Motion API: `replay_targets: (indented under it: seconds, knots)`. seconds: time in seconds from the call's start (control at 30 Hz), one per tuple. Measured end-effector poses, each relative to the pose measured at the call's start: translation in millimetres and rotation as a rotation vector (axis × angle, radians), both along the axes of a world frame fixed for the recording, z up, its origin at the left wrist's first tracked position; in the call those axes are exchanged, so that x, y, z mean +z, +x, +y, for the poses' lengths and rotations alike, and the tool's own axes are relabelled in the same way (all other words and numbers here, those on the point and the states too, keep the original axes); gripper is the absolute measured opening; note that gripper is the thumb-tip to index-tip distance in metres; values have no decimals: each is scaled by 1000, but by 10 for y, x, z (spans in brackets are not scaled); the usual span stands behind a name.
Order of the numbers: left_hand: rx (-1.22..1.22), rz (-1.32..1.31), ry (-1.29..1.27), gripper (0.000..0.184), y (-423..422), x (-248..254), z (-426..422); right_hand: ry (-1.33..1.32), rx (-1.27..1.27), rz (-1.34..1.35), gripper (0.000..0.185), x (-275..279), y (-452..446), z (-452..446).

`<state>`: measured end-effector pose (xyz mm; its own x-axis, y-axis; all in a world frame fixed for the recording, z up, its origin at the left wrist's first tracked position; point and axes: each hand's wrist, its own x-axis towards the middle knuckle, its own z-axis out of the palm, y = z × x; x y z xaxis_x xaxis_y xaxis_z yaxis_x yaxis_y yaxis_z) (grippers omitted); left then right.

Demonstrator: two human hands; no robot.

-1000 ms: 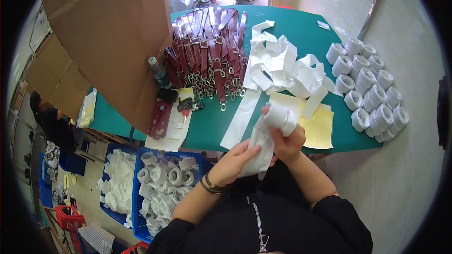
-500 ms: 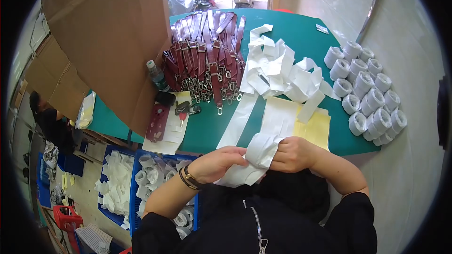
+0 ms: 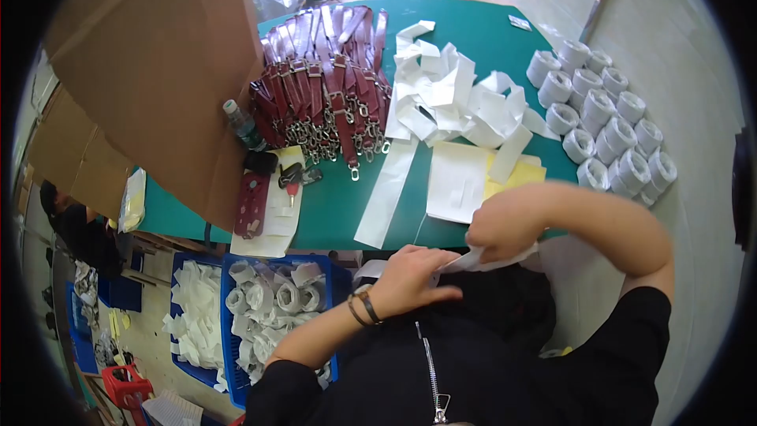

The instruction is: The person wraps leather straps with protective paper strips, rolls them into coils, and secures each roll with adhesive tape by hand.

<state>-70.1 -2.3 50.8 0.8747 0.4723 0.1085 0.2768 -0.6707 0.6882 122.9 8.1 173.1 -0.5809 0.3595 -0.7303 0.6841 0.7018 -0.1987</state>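
My right hand is closed, slightly blurred, around a white strip in front of my body at the table's near edge. My left hand lies beside it with fingers stretched and thumb apart, the fingertips touching the strip's near end. More white material shows left of that hand, partly covered by it. On the table just beyond, a long white strip runs back towards a heap of loose white strips. White sheets and a yellow sheet lie near my right hand.
Dark red straps with metal clasps are piled on the green table. White rolls stand stacked at right. A bottle, phone case and cardboard are left. Blue baskets hold white pieces. Another person sits far left.
The white roll-like bundle held between both hands has dropped from view. My right hand has moved up and right with the strip; my left hand's fingers have straightened. The camera view has shifted.
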Motion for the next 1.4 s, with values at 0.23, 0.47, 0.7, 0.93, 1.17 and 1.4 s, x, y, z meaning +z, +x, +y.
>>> replay_targets:
  seconds: [0.23,0.47,0.7,0.93,1.17,1.4]
  knots:
    - [177,-258,-422,33,-297,-39,280,-936,-776,731,39,-22,261,-129]
    - [533,-603,565,24,-25,-78,16,-1302,-918,1675,52,-657,36,-341]
    - [436,-520,-487,24,0,-114,3,-588,-1062,2025,54,-819,-122,-217]
    - [334,-419,-787,28,-64,-271,128,267,-1260,2034,48,-900,-303,-190]
    - [239,-448,-1283,28,-218,116,148,1135,-290,1128,26,-1233,-36,-55]
    - [216,-153,-1475,29,-467,-222,579,929,68,755,22,-1259,-91,-189]
